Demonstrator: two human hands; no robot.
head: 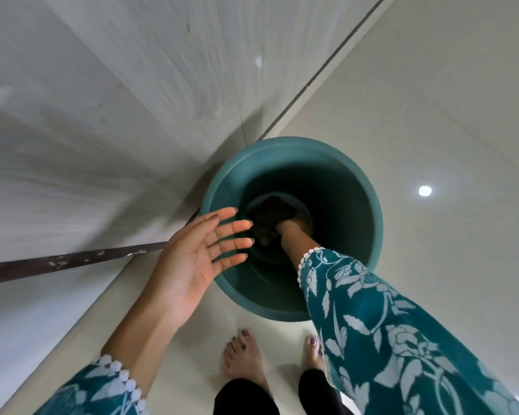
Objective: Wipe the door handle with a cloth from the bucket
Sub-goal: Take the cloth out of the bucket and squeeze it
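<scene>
A teal plastic bucket (357, 187) stands on the floor next to the grey door, seen from above. A dark cloth (267, 214) lies at its bottom. My right hand (288, 229) reaches deep into the bucket and closes on the cloth; its fingers are mostly hidden by the fabric. My left hand (201, 259) hovers flat over the bucket's near left rim, palm up, fingers spread, holding nothing. The door handle is not in view.
The grey wood-grain door (102, 130) fills the left side, with a dark metal strip (72, 262) along its lower edge. Glossy pale floor tiles (432, 115) lie to the right. My bare feet (243, 354) stand just in front of the bucket.
</scene>
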